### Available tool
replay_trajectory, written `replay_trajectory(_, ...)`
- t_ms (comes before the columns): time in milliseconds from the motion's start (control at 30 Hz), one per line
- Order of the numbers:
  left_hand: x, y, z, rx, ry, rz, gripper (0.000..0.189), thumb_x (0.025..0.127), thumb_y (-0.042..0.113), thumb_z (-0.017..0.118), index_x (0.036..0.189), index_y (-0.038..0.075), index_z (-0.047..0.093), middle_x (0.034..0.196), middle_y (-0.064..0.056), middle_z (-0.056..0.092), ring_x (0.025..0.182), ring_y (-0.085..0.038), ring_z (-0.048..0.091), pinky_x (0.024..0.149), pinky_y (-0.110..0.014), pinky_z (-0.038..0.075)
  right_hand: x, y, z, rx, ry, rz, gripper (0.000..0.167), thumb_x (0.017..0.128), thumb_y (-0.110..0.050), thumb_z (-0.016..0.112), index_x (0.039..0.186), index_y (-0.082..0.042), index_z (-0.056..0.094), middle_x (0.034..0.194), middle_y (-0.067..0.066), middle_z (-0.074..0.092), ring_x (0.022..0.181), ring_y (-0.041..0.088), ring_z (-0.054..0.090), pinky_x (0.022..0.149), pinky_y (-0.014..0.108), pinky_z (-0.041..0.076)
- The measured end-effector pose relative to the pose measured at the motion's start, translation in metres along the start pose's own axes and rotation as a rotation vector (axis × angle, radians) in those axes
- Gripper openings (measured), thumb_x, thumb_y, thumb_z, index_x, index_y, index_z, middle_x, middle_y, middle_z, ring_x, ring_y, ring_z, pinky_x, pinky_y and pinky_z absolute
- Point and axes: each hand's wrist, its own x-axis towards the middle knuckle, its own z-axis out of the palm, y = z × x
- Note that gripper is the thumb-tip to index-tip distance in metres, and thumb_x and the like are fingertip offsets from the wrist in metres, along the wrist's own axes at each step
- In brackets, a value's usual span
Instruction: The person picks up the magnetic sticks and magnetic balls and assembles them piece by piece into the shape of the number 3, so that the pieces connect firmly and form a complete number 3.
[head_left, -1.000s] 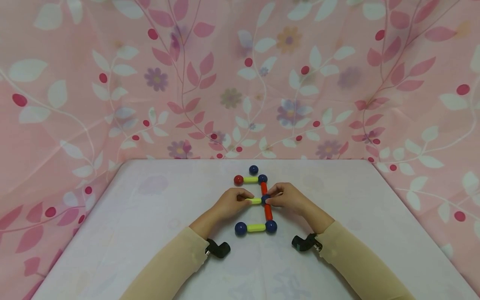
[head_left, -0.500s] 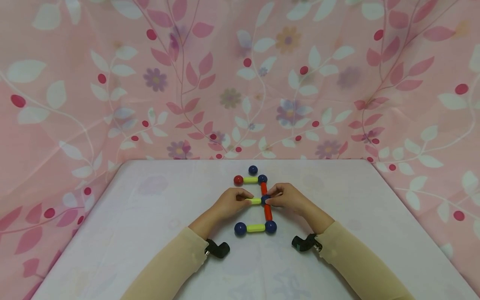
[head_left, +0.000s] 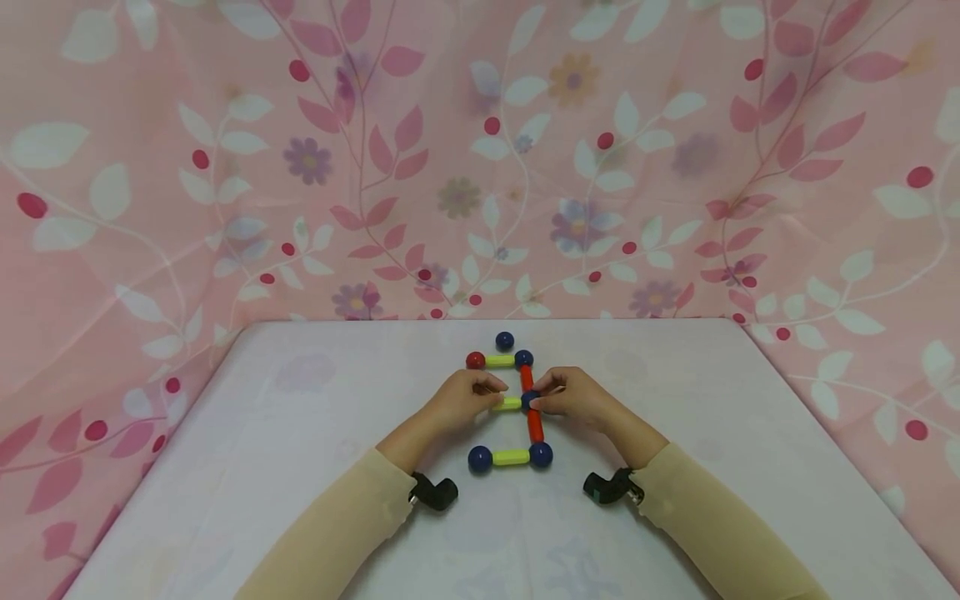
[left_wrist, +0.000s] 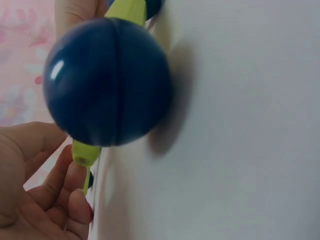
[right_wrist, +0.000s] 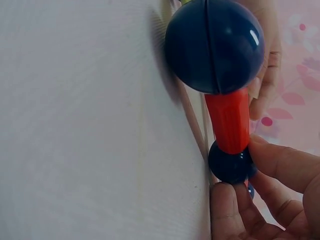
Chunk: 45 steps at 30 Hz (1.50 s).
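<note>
Blue balls, yellow-green rods and red rods form a figure on the white table. My right hand [head_left: 576, 396] pinches the middle blue ball [right_wrist: 231, 162] between thumb and fingers, where two red rods [right_wrist: 229, 120] meet. A yellow-green rod [head_left: 511, 403] points left from that ball. My left hand [head_left: 463, 400] is at this rod's free end, thumb and fingers parted around it in the left wrist view. Nearest me, a blue ball [left_wrist: 107, 82] and another blue ball [head_left: 541, 455] are joined by a yellow-green rod [head_left: 511, 457].
At the far end, a red ball [head_left: 476, 360] and a blue ball [head_left: 523, 358] hold a yellow-green rod [head_left: 499, 361]. A loose blue ball [head_left: 505, 341] lies behind them. Pink floral cloth [head_left: 457, 167] hangs beyond the white table [head_left: 300, 500].
My left hand has risen slightly and its fingers have loosened from the middle yellow-green rod. The right hand keeps its hold on the middle ball; the figure stays put.
</note>
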Motion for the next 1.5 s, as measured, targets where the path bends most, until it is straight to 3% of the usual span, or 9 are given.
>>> replay_trajectory(300,0.017,0.012,-0.006,0.014,0.062,0.014,0.024,0.096,0.02,0.069,0.118,0.009,0.072,0.104,0.001,0.068,0.096,-0.018,0.06,0.085,-0.032,0.052,-0.003,-0.001,-0.002,-0.01,-0.006,-0.02,0.021,0.088,-0.011,0.077,0.105,-0.002,0.068,0.103,0.009,0.067,0.089,0.021,0.063,0.078,0.029,0.054)
replay_trajectory(600,0.036,0.011,-0.008,-0.009,0.172,0.023,0.026,0.095,0.019,0.07,0.118,0.007,0.07,0.105,-0.002,0.069,0.094,-0.019,0.062,0.08,-0.03,0.054,-0.001,-0.002,0.003,-0.013,-0.004,0.001,0.02,0.088,-0.012,0.078,0.104,-0.004,0.069,0.102,0.007,0.068,0.089,0.02,0.063,0.079,0.03,0.054)
replay_trajectory(767,0.049,0.011,-0.011,-0.033,0.216,0.029,0.027,0.095,0.018,0.07,0.12,0.007,0.069,0.108,-0.003,0.069,0.1,-0.02,0.063,0.084,-0.033,0.053,-0.001,-0.001,0.003,0.006,0.004,0.021,0.019,0.088,-0.01,0.078,0.104,-0.004,0.069,0.102,0.007,0.067,0.087,0.02,0.062,0.077,0.029,0.053)
replay_trajectory(1000,0.06,0.015,-0.022,-0.027,0.238,-0.017,0.028,0.095,0.019,0.07,0.121,0.007,0.069,0.112,-0.006,0.069,0.101,-0.023,0.063,0.083,-0.034,0.054,0.0,0.0,0.002,0.009,-0.03,-0.031,0.023,0.088,-0.01,0.077,0.106,0.0,0.068,0.101,0.01,0.069,0.087,0.019,0.063,0.077,0.029,0.054)
replay_trajectory(1133,0.068,0.015,-0.025,-0.012,0.259,-0.005,0.028,0.094,0.017,0.071,0.121,0.008,0.069,0.118,-0.01,0.069,0.106,-0.024,0.064,0.09,-0.037,0.052,-0.001,0.002,0.0,0.007,-0.021,-0.029,0.023,0.088,-0.01,0.077,0.106,0.0,0.068,0.103,0.009,0.068,0.087,0.018,0.063,0.076,0.028,0.054)
replay_trajectory(1500,0.09,0.004,-0.013,0.014,0.301,-0.074,0.04,0.094,0.021,0.072,0.13,0.007,0.064,0.13,-0.013,0.063,0.119,-0.028,0.058,0.1,-0.042,0.047,-0.001,0.0,0.0,-0.007,-0.014,-0.018,0.021,0.088,-0.01,0.078,0.105,-0.002,0.069,0.1,0.008,0.07,0.087,0.019,0.063,0.077,0.028,0.054)
